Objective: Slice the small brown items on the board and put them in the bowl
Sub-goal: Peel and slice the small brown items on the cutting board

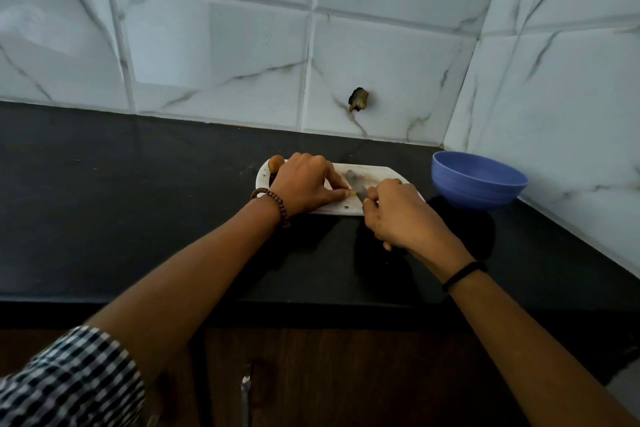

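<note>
A white cutting board [377, 173] lies on the black counter. My left hand [306, 184] rests on the board and pinches a small yellowish-brown piece [352, 193] at its fingertips. My right hand [398, 215] grips the handle of a knife [356, 182], whose blurred blade lies across the board right beside that piece. One whole brown item [276, 161] sits at the board's far left corner, partly behind my left hand. A blue bowl [478, 180] stands to the right of the board; its inside is hidden.
The black counter [138, 201] runs along a marble-tiled wall that turns a corner on the right, close behind the bowl. A dark broken spot [358, 99] marks the wall above the board. Wooden cabinet fronts lie below the counter's front edge.
</note>
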